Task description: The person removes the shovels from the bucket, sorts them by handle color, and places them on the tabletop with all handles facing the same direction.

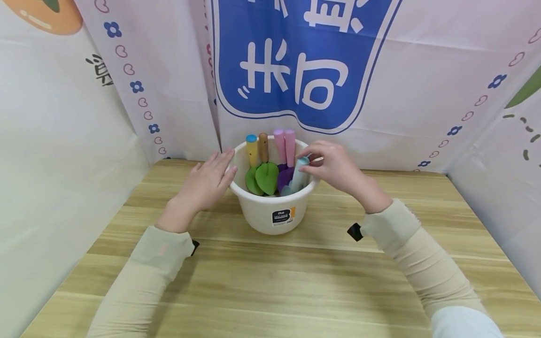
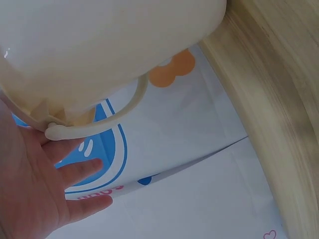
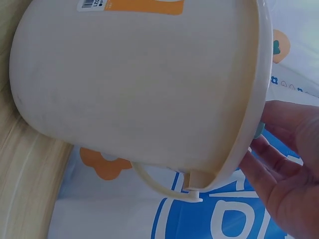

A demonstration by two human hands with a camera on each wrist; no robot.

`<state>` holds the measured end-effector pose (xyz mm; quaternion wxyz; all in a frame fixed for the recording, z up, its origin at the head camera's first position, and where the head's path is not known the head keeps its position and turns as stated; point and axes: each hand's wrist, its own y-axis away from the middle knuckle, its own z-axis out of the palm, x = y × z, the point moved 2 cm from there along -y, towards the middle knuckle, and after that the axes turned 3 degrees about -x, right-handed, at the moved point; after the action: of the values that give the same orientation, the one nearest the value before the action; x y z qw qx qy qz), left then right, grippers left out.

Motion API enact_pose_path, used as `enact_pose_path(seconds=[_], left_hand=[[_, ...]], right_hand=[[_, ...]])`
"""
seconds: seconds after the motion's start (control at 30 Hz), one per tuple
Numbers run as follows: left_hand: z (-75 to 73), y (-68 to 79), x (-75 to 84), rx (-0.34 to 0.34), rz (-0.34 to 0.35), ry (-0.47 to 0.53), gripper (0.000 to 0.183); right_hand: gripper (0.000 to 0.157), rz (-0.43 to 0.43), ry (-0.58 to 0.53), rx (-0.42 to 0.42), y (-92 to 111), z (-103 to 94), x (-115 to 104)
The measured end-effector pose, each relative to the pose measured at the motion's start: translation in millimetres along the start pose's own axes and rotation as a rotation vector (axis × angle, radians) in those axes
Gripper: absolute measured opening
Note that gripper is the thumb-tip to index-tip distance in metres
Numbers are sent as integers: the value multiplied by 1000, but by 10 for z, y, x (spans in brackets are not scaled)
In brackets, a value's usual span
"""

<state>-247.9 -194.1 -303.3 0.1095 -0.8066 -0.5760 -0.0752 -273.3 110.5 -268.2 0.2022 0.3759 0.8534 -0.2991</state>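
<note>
A white bucket [image 1: 258, 213] stands upright on the table, holding several small shovels with their handles up. My right hand [image 1: 334, 164] pinches the top of a light blue shovel [image 1: 299, 176] at the bucket's right side; its lower end is hidden by the rim. In the right wrist view, only a bit of the light blue handle [image 3: 259, 130] shows between the fingers. My left hand [image 1: 207, 180] rests on the left rim with its fingers extended. The left wrist view shows those fingers [image 2: 82, 172] spread beside the bucket's handle [image 2: 99, 127].
Inside the bucket are green shovels [image 1: 267, 178] with yellow and brown handles, and purple ones [image 1: 285, 178] with pink handles. Behind the wooden table [image 1: 270, 281] hangs a printed cloth [image 1: 405, 117], close to the bucket. More cloth borders both sides.
</note>
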Motion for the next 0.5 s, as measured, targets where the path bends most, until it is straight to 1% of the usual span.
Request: enact_pose_path(seconds=[0.27,0.5], left_hand=[[-1,6,-4,2,4,-2,65],[-2,10,-3,-3,1,1,65]], right_hand=[[27,49,-78,-15,-5,48,-13],[25,69,-148,13,2,71,32]])
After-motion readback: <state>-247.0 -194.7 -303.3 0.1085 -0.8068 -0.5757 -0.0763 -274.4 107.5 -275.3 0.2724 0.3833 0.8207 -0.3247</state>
